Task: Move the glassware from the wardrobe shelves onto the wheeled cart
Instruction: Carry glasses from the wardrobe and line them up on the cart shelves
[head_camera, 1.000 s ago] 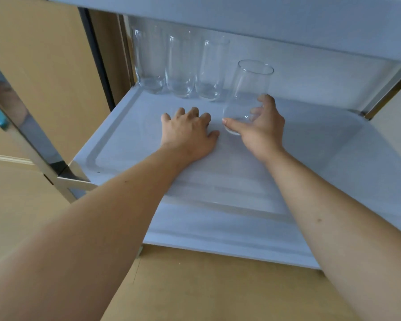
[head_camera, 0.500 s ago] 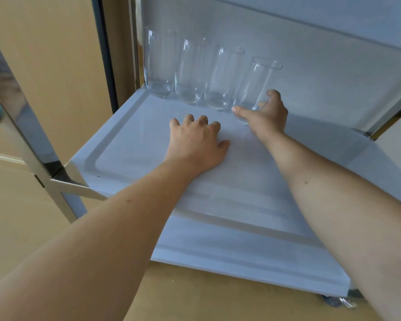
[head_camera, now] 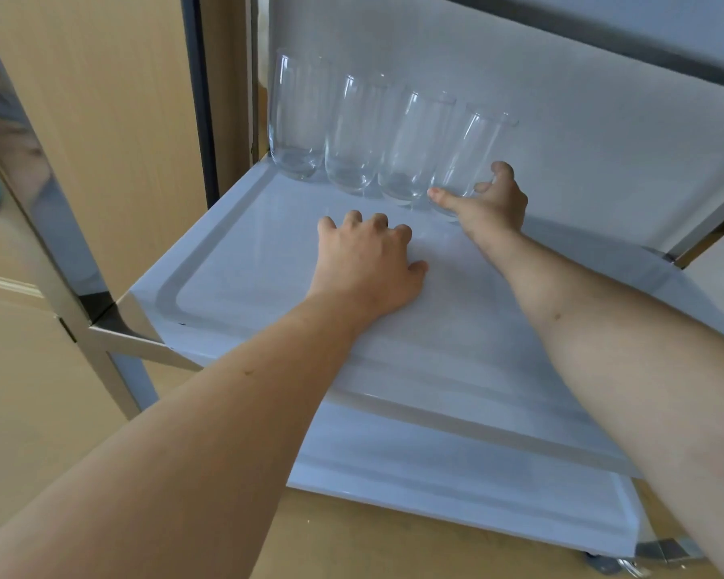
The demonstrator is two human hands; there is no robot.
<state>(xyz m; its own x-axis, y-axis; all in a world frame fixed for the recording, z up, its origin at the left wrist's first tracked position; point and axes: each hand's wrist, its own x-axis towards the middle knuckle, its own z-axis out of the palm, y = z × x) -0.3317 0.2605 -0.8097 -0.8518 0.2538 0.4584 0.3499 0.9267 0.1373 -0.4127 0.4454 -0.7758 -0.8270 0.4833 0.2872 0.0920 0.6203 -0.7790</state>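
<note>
Several clear tall glasses stand in a row at the back left of the white cart tray [head_camera: 226,261]. The rightmost glass [head_camera: 473,148] touches the glass next to it [head_camera: 414,148]. My right hand [head_camera: 494,206] holds that rightmost glass at its base, thumb in front and fingers behind. My left hand [head_camera: 364,261] rests palm down on the tray in front of the row, its fingers a little bent and holding nothing.
The tray has a raised rim and a white back wall. Another shelf [head_camera: 602,35] hangs low over the glasses. A shiny metal cart post [head_camera: 59,227] stands at the left, a caster wheel [head_camera: 602,564] at the bottom right, and tan wooden panels lie around.
My right hand has slid the glass back and left until it stands in line with the other three. My left hand has stayed on the tray.
</note>
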